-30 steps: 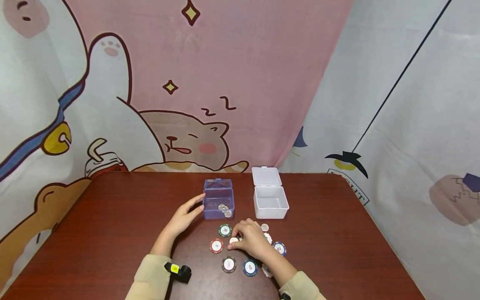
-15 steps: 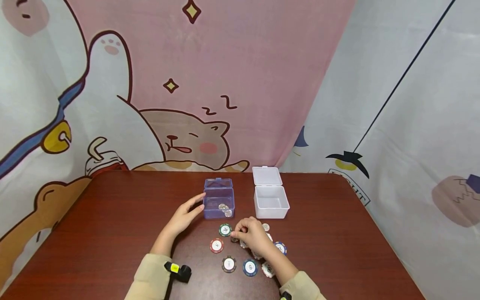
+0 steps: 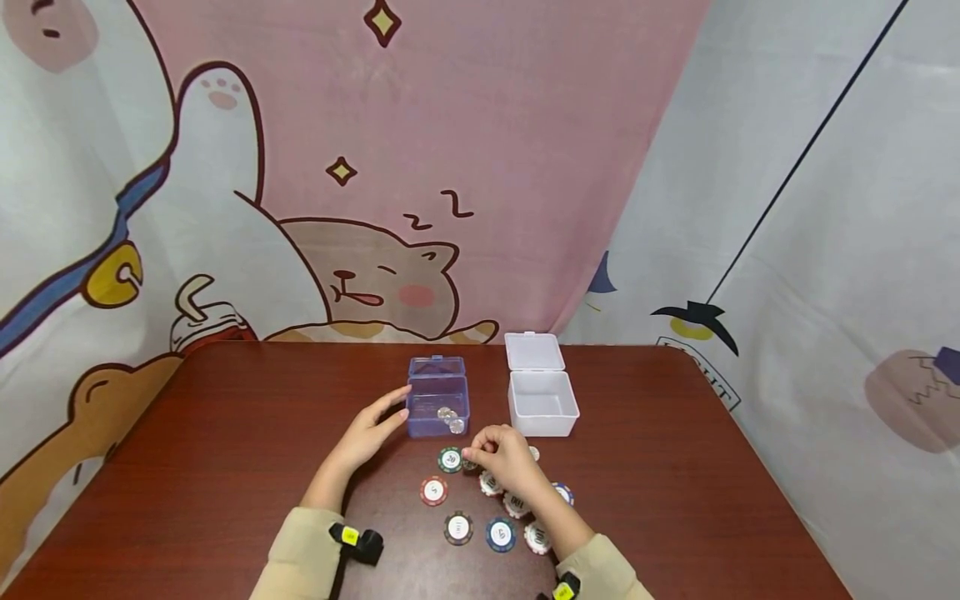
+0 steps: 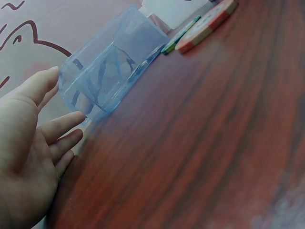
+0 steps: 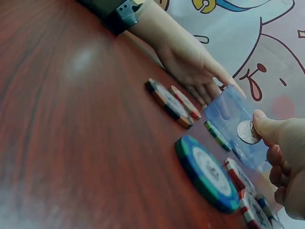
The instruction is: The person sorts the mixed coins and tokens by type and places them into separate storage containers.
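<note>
Right hand [image 3: 506, 460] is pinching a coin [image 5: 247, 132] near its edge, thumb against it, other fingers curling in. Left hand [image 3: 369, 433] is holding its fingers spread and fairly straight, tips touching the left wall of the blue box [image 3: 427, 428], not wrapping it. In the head view the coin is showing just beside the green chip [image 3: 450, 459], outside the box, near its front right corner.

How I'd run it: coin is thin and probably slick, so pinch wants to be firm but only at the rim, leaving most of the face free for a clean release. A low path is risking a clip on the green chip; lift first. If crossing the box wall, clear it fully and lower, don't toss. Left hand should be bracing lightly; a hard push could slide the box.

Surface: table [image 3: 225, 467] is showing dark red-brown grain with some glare. Red chip [image 3: 433, 491], dark chip [image 3: 458, 528], blue chip [image 3: 500, 535] and white chip [image 3: 537, 537] are lying flat in a loose spread. White box [image 3: 543, 427] is standing right of the blue one, both lids tipped back.

Room: a cartoon cloth [image 3: 525, 167], pink and white, is hanging behind.
</note>
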The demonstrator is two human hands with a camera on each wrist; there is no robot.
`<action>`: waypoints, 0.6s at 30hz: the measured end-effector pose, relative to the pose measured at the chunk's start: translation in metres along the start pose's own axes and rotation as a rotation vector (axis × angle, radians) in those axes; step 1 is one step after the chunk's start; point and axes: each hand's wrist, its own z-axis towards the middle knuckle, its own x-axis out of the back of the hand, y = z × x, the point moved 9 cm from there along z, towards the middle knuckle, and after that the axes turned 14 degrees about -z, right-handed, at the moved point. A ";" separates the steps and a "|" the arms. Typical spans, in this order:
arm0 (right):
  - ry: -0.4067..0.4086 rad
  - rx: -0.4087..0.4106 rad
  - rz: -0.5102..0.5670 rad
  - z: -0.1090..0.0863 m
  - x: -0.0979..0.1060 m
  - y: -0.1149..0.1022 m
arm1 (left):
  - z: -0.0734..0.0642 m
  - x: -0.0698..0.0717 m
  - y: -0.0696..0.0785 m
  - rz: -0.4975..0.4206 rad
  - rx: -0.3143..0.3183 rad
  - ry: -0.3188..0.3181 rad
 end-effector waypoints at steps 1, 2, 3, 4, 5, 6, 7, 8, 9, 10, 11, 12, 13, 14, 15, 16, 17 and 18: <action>0.003 -0.002 0.007 0.001 0.000 -0.001 | 0.000 0.000 0.000 0.003 -0.003 0.000; 0.007 -0.005 0.015 0.002 0.001 -0.002 | 0.001 0.001 -0.004 0.001 -0.004 0.004; 0.010 -0.008 0.020 0.004 0.001 -0.003 | 0.001 0.003 -0.008 -0.004 -0.006 0.007; 0.016 -0.007 0.022 0.005 0.002 -0.003 | 0.003 0.003 -0.013 -0.008 -0.008 0.010; 0.025 -0.007 0.025 0.006 0.003 -0.004 | 0.004 0.004 -0.017 -0.010 -0.009 0.012; 0.034 -0.009 0.024 0.007 0.005 -0.005 | 0.006 0.005 -0.023 -0.010 -0.009 0.014; 0.041 -0.011 0.025 0.008 0.006 -0.007 | 0.007 0.006 -0.028 -0.010 -0.005 0.018; 0.048 -0.012 0.029 0.009 0.007 -0.008 | 0.008 0.008 -0.034 -0.013 0.000 0.023; 0.056 -0.011 0.032 0.010 0.009 -0.009 | 0.009 0.009 -0.036 -0.010 0.000 0.025; 0.064 -0.010 0.037 0.011 0.010 -0.010 | 0.009 0.009 -0.038 -0.007 0.001 0.028; 0.070 -0.014 0.040 0.012 0.011 -0.012 | 0.009 0.010 -0.039 -0.007 0.001 0.031; 0.075 -0.014 0.041 0.013 0.012 -0.013 | 0.009 0.010 -0.039 -0.006 -0.003 0.034; 0.080 -0.014 0.047 0.015 0.013 -0.014 | 0.009 0.010 -0.039 -0.008 -0.007 0.036; 0.085 -0.013 0.044 0.016 0.014 -0.015 | 0.009 0.010 -0.039 -0.010 -0.008 0.039; 0.091 -0.012 0.039 0.017 0.015 -0.015 | 0.009 0.010 -0.038 -0.002 -0.016 0.038; 0.094 -0.016 0.036 0.018 0.015 -0.016 | 0.009 0.010 -0.037 0.000 -0.018 0.039; 0.097 -0.016 0.031 0.020 0.016 -0.017 | 0.009 0.010 -0.037 0.002 -0.017 0.040; 0.100 -0.018 0.028 0.021 0.017 -0.017 | 0.009 0.010 -0.037 0.006 -0.016 0.039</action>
